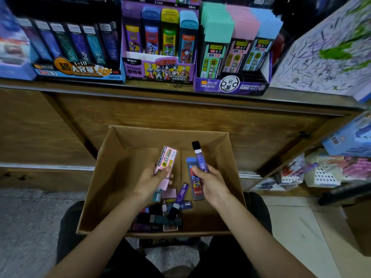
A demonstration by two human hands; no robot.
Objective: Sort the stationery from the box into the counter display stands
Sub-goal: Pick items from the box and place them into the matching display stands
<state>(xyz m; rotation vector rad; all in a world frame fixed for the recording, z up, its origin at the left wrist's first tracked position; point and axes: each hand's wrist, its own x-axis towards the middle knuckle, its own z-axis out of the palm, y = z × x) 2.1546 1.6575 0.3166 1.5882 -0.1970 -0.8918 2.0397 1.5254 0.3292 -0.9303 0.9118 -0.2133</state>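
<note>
Left hand [152,177] grips a flat pink lead case [166,160], long axis pointing up-frame toward the purple cardboard stand [230,85] upper right, while right hand [208,182] holds two slim dark cases [200,159].

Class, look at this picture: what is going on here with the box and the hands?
A person is sorting stationery over a cardboard box. The left hand holds a pink case. The right hand holds a dark purple case and a blue-capped case together. More loose cases lie in the box. On the counter above are a dark stand, a purple stand and a pastel stand.
</note>
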